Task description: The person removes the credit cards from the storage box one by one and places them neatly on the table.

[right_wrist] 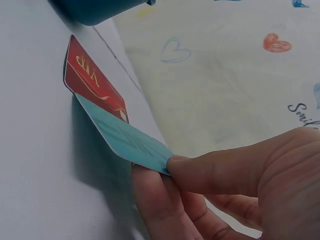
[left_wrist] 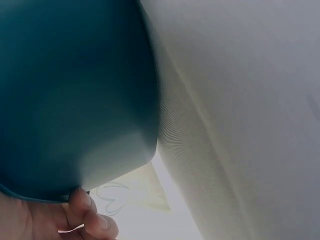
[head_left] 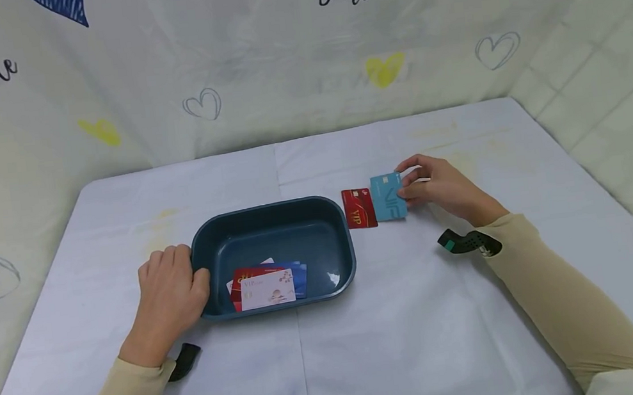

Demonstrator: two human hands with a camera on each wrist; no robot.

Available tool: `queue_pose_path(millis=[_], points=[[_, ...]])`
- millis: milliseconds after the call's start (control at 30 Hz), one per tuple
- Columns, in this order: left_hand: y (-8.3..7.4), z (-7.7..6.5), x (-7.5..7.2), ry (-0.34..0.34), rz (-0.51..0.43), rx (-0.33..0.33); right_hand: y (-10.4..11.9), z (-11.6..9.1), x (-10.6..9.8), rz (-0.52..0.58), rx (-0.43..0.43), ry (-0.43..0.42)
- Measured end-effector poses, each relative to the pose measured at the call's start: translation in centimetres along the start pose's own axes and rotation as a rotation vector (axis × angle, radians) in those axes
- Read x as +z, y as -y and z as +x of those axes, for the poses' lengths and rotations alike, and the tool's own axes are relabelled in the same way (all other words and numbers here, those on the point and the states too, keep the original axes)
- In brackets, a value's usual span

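Probably light, stiff and slick, teal card (head_left: 388, 197) right of bin (head_left: 322, 248) is pinched, sensibly, by its outer edge in right hand (head_left: 445, 187), bin's left rim gripped by left hand (head_left: 168, 290).

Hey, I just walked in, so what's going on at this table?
A person is handling some cards. The left hand has its grip on the near-left side of a dark blue tray. The right hand pinches a light blue card at one edge, tilting it up off the white cloth, right beside a red VIP card outside the tray. Inside it, a white card overlaps others, including red and blue ones.
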State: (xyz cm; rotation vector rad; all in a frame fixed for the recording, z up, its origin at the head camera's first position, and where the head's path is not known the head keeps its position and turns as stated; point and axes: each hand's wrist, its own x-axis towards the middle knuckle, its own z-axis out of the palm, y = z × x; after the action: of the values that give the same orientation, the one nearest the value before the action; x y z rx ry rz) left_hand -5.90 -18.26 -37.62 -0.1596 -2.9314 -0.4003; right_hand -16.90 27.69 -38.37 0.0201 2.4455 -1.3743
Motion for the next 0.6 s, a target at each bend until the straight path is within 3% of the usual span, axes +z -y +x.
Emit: queue_pose_path(millis=[600], points=[[-0.18, 0.03, -0.25, -0.002, 0.037, 0.022, -0.65, 0.33, -0.09, -0.1, 0.033, 0.005]])
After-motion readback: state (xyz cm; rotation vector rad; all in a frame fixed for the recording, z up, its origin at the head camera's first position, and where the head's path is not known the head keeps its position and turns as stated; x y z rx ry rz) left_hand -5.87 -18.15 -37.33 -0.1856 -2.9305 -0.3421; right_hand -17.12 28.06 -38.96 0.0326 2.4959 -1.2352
